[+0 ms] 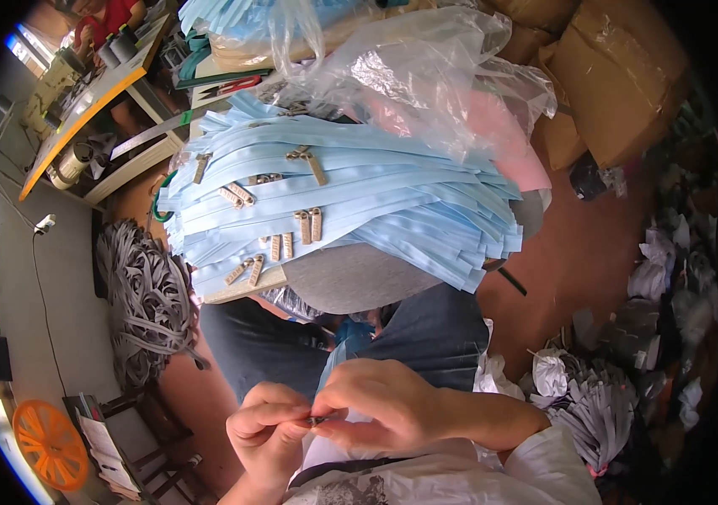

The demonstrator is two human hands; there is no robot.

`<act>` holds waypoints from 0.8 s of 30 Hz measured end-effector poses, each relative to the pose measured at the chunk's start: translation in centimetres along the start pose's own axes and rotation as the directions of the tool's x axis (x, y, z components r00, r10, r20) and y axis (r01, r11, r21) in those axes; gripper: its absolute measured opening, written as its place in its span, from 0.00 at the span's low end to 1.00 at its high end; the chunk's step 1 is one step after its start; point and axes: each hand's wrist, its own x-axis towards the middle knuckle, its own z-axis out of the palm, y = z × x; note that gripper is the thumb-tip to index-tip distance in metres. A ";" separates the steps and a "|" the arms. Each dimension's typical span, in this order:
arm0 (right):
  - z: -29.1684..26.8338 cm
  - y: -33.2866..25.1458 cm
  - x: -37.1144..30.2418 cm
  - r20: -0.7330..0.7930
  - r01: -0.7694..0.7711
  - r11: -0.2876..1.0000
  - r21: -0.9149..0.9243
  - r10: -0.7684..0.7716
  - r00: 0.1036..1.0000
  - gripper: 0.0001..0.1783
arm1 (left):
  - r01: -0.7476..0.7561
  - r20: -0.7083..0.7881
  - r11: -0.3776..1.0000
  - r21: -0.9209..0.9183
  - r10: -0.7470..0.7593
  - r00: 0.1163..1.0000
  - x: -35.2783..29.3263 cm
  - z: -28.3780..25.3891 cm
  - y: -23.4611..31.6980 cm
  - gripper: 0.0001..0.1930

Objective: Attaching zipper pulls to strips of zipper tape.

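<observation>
Close to my body, my left hand (270, 427) and my right hand (380, 402) meet fingertip to fingertip in a pinch. Between them is a small dark metal zipper slider (315, 420), mostly covered by the fingers. A light blue zipper tape (333, 360) runs from behind my right hand down between my knees. Beyond my lap lies a thick pile of light blue zipper tapes (333, 185). Several brass-coloured zipper sliders with long pulls (309, 225) are scattered on that pile, some in pairs.
Clear plastic bags (426, 67) cover the pile's far side, near red-handled scissors (237, 87). Cardboard boxes (616, 76) stand far right. Grey strips (144, 303) hang at left, above an orange wheel (49, 444). Another person (110, 21) sits at a sewing table (81, 109).
</observation>
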 end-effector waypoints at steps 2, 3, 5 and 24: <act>-0.3 0.2 -0.1 0.087 -0.009 0.994 -0.107 0.019 0.996 0.14 | -0.034 -0.003 0.999 0.012 0.034 0.999 0.1 0.2 0.1 0.08; -0.2 0.3 -0.2 0.088 -0.009 0.994 -0.105 0.019 0.996 0.14 | -0.033 -0.043 0.999 -0.016 0.033 0.999 0.0 0.6 0.5 0.09; 0.0 0.7 -0.6 0.123 0.000 0.978 -0.206 0.026 0.992 0.15 | -0.034 -0.083 0.998 -0.044 0.030 0.996 0.2 0.5 0.6 0.09; -0.5 2.3 -3.1 0.116 -0.537 0.801 0.263 0.527 0.842 0.13 | -0.052 -0.012 0.999 0.012 0.052 0.999 1.4 0.4 -0.3 0.09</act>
